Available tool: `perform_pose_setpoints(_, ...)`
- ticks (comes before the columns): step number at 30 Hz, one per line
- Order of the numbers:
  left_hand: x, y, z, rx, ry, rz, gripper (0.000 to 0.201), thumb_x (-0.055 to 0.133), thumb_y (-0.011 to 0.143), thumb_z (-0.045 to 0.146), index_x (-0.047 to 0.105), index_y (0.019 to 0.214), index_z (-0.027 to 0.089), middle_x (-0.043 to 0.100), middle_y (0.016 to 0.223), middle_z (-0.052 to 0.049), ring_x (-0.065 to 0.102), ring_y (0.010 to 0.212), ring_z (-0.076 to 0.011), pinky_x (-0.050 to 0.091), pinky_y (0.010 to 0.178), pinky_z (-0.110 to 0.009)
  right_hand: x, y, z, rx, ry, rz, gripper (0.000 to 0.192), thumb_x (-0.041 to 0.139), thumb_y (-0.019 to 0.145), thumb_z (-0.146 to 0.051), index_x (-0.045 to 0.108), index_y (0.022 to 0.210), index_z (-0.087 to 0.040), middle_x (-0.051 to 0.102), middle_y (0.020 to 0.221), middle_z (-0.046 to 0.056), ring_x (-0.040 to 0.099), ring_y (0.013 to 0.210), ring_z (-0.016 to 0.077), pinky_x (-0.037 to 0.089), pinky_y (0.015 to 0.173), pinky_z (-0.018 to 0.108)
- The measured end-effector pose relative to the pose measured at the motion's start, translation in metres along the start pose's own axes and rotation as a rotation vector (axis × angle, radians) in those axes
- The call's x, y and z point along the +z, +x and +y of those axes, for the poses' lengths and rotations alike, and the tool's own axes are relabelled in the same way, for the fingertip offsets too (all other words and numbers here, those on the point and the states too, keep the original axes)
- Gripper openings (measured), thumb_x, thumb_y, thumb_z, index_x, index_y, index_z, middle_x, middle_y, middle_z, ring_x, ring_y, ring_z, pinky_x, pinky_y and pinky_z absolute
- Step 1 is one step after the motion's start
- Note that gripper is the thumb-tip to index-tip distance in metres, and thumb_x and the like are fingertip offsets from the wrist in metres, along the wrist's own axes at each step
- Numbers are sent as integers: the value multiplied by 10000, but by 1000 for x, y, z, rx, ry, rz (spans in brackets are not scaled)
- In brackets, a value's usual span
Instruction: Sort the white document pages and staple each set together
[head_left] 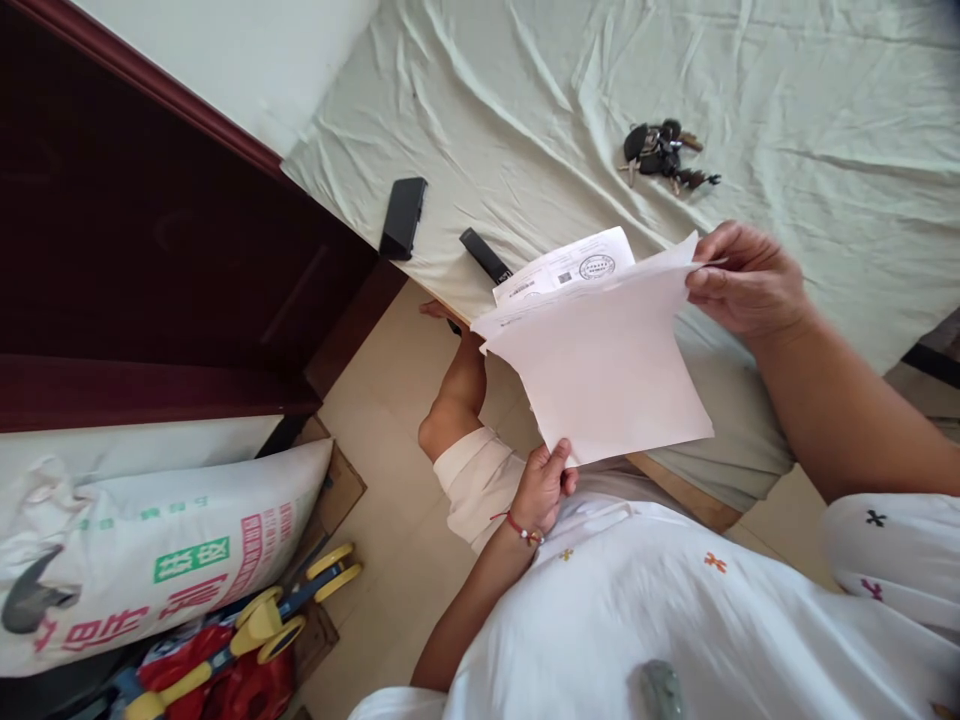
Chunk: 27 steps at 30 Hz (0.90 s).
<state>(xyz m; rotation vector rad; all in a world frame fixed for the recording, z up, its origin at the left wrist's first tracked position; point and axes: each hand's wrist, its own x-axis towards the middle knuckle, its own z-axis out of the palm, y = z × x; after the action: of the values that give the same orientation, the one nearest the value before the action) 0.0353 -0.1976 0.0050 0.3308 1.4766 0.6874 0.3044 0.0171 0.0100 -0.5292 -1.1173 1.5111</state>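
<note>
Paper sheets (615, 370) thin, smooth, curved; left fingers (558, 457), right fingers (706, 283) pinching opposite corners; wrinkled pale-green cloth (517, 130) beyond.

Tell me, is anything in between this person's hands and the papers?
Nothing visible: the right hand pinches the papers at an upper corner, and the left hand holds a lower corner directly. The keys lie apart, on the cloth.

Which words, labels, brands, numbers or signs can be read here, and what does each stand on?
"皮": green rectangle on the bulging white sack; the character before it is unclear.
Sack's pink lettering and faint green print: too blurred to read surely.
Round black stamp and fine print on the white paper sheet: too small.
</note>
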Motion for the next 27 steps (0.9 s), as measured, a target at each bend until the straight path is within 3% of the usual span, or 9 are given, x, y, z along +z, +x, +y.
perform_pose_setpoints(5,0,-1,0,-31,-17,16,713,895,615,748,414,675,226,411,446,84,326,407,-41,94,431,-197,1,2,2,-51,-100,-9,262,1019,674,-278,784,775,-221,643,810,11,577,761,127,469,700,273)
perform_pose_setpoints(9,0,-1,0,-30,-22,19,709,895,617,744,415,683,227,412,448,89,309,397,-39,85,427,-200,2,1,-2,-48,-95,-101,265,995,722,-322,765,761,-196,605,769,10,550,705,121,427,662,283)
perform_pose_setpoints(14,-1,1,-2,-10,-12,-9,757,874,565,814,401,675,233,407,432,81,336,412,-49,97,439,-200,3,-1,-9,-58,-99,-302,254,926,828,-337,756,767,-158,669,786,49,597,729,127,438,659,275)
perform_pose_setpoints(21,0,1,-2,3,-9,-4,776,874,544,831,400,683,233,399,445,92,303,401,-38,81,432,-206,1,0,-9,-80,-29,-323,190,902,846,-273,764,807,-148,718,774,48,652,728,118,477,653,239)
perform_pose_setpoints(27,0,1,-1,4,-6,-1,751,873,571,811,407,679,232,396,447,89,302,400,-41,88,433,-213,-1,-5,-21,51,-80,-431,178,855,908,-260,760,825,-135,829,1030,148,799,901,209,604,818,318)
